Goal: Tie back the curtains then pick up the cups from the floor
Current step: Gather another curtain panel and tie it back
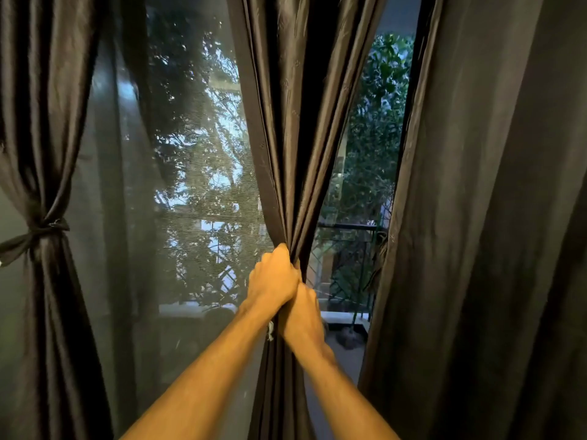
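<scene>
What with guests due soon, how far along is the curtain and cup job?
Done: the left curtain is cinched by its tie. In hand: left hand and right hand grip the bunched middle curtain, not yet tied. Left: the right curtain hangs loose; no cups in view.

Grey mesh screen (190,147) covers the left window pane, with blurred trees (206,198) and pale sky showing through it. Right gap is unscreened: dense green foliage (374,122) up top, black metal railing (346,228) with a lattice panel below it. Lower down are a pale ledge (341,314), a grey balcony floor (344,360) and a dark roundish object (347,339), too dim to identify.
</scene>
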The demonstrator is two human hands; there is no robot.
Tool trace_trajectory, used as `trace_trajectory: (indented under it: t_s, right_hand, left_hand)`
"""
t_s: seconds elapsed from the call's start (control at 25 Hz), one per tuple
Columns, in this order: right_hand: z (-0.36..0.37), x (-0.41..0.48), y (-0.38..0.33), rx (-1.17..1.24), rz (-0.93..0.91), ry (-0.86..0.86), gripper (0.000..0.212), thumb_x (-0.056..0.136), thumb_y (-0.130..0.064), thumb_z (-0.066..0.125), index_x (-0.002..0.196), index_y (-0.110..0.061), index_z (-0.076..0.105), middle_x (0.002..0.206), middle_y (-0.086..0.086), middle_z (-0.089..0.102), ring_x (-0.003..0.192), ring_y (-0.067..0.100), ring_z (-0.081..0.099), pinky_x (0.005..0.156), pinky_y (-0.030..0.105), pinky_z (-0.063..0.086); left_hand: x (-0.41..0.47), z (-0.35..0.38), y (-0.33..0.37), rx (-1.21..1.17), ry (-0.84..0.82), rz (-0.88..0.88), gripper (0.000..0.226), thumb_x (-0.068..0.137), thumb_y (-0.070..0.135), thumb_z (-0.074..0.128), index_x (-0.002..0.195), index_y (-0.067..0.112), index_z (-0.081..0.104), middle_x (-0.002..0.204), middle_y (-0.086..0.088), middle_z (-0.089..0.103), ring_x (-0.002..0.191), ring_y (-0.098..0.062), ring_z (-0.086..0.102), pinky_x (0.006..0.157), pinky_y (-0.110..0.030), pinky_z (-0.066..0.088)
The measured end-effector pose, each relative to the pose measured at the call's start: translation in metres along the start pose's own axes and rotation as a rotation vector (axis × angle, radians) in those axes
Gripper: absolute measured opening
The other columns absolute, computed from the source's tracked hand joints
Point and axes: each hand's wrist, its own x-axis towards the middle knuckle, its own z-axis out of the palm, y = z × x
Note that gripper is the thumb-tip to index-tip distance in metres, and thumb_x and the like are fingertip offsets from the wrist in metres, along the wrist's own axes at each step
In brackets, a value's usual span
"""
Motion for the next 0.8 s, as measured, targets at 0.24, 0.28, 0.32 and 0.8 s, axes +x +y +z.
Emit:
trace_trajectory:
  t_s: [0.24,0.28,0.32,0.8]
  right_hand:
    - [0.007,-0.011,0.002,0.198,-0.009,-0.001,0.030,0.092,-0.014,0.058,0.122,-0.010,0.056,0.111,0.003,0.065,0.097,0.013,0.059,0.082,0.025,0.048]
    - [0.007,-0.012,0.001,0.180,-0.030,-0.001,0.030,0.090,-0.016,0.060,0.119,-0.010,0.057,0.109,0.001,0.065,0.095,0.014,0.060,0.082,0.026,0.049]
    - [0.006,-0.012,0.000,0.147,-0.062,-0.012,0.033,0.087,-0.021,0.061,0.117,-0.009,0.056,0.104,-0.002,0.064,0.090,0.014,0.059,0.079,0.028,0.049]
    - [0.018,-0.031,-0.002,0.252,0.066,-0.028,0.064,0.080,-0.033,0.053,0.136,-0.002,0.045,0.134,0.011,0.053,0.125,0.028,0.051,0.102,0.034,0.044]
  left_hand:
    - [-0.007,-0.007,0.005,0.010,-0.030,-0.052,0.035,0.094,0.043,0.042,0.103,0.010,0.049,0.115,-0.018,0.056,0.105,-0.040,0.054,0.084,-0.042,0.043]
    - [-0.009,-0.007,0.004,0.030,0.005,-0.040,0.035,0.097,0.042,0.041,0.104,0.009,0.050,0.115,-0.018,0.057,0.105,-0.040,0.055,0.082,-0.042,0.042]
    - [-0.011,-0.006,0.002,0.039,0.043,-0.029,0.033,0.099,0.039,0.039,0.104,0.008,0.050,0.114,-0.018,0.058,0.104,-0.040,0.055,0.081,-0.042,0.043]
    - [-0.018,-0.005,0.001,0.127,0.113,0.004,0.027,0.100,0.030,0.037,0.102,0.007,0.052,0.111,-0.018,0.062,0.100,-0.040,0.058,0.078,-0.044,0.044]
